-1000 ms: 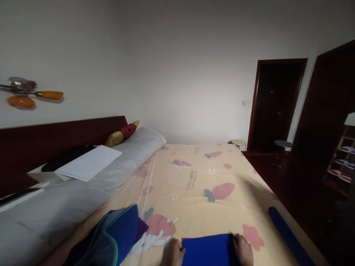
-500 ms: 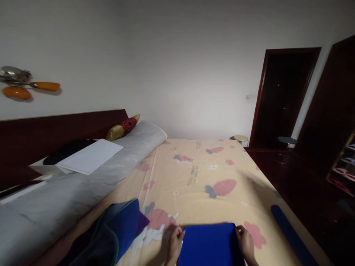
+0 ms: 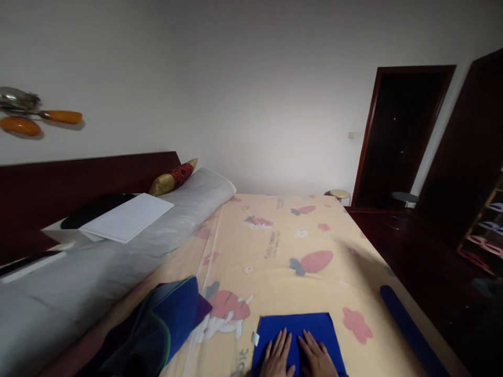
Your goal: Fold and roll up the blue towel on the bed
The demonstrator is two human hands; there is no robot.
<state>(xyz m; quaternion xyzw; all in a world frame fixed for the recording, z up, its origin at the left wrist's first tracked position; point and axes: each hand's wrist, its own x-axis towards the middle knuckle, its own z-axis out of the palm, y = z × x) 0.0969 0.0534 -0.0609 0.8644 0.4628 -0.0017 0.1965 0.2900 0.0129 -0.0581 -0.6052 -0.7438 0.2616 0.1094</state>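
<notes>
A blue cloth [image 3: 295, 323] lies flat on the bed near the bottom of the head view, with a small white tag [image 3: 255, 339] at its left edge. On its left half rests my left hand [image 3: 277, 355], fingers stretched out and palm down. My right hand [image 3: 317, 356] lies flat on the right half, fingers also extended. Both hands touch the cloth without gripping it. The cloth's near edge is cut off by the frame. To the left sits a loose heap of dark and blue fabric [image 3: 173, 314] with green edging.
A long blue rolled item [image 3: 411, 330] lies along the bed's right edge. Grey bedding [image 3: 157, 246] runs along the headboard [image 3: 78, 180], bearing a white box lid [image 3: 129, 217] and a red-gold cushion [image 3: 173, 179]. Two stools stand near the doorway [image 3: 403, 139].
Both hands have let go of the cloth's far corners and moved inward onto its surface, fingers now spread flat. The cloth lies flatter, and its white tag is now visible.
</notes>
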